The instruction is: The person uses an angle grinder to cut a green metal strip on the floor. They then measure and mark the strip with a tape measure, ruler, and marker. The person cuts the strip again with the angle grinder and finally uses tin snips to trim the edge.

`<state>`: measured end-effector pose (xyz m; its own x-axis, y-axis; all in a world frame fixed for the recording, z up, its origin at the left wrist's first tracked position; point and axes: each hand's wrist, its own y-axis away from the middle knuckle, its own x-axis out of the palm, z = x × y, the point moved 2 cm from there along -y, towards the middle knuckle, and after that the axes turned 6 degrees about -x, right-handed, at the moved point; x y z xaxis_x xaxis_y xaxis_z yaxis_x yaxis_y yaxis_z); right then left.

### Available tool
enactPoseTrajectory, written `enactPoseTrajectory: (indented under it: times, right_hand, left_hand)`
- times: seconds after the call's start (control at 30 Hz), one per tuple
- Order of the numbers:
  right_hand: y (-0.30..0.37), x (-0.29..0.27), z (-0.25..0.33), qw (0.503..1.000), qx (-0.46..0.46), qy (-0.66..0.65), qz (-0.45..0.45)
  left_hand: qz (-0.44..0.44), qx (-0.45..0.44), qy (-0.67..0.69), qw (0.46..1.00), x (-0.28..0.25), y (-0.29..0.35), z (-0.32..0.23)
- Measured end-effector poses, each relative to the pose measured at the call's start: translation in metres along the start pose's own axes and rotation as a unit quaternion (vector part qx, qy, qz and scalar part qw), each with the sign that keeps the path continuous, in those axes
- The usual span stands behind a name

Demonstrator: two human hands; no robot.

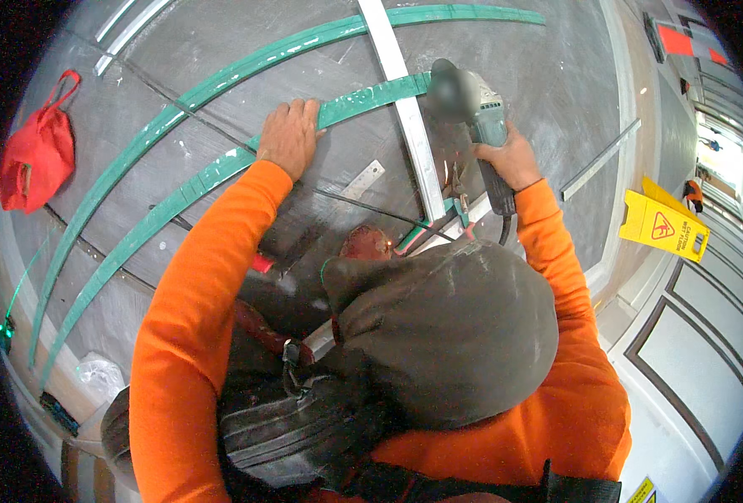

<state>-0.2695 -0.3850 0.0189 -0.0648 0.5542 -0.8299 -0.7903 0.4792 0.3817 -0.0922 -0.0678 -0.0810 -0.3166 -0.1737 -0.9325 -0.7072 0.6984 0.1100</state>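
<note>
My right hand (511,158) is wrapped round the grey-green body of an angle grinder (491,126). The grinder's head meets the right end of a long, green-painted strip (367,99); its disc is blurred, and I cannot tell whether it touches. My left hand (290,138) grips this strip farther left, fingers over its top. Between my hands the strip crosses a silver metal bar (415,155). A second green strip (254,71) lies beyond, roughly alongside. Below the grinder is a tool with red and green handles (439,228), partly hidden by my dark hood or cap.
Black cables (208,124) run across the grey floor, over the strips. A flat metal piece (363,180) lies near my left forearm. At left are a red bag (36,155) and clear plastic (101,375). A yellow floor sign (665,222) and a narrow bar (600,159) are at right.
</note>
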Motion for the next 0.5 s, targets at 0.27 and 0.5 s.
enactPoseTrajectory:
  times: [0.27,0.5]
  right_hand:
    - [0.000,-0.003,0.004,1.000,-0.023,0.000,0.004]
    - [0.000,-0.006,0.013,0.999,0.004,-0.040,0.027]
  left_hand:
    - [-0.005,-0.001,-0.010,1.000,0.002,0.000,0.002]
    - [0.012,-0.005,-0.007,1.000,-0.002,-0.001,-0.001]
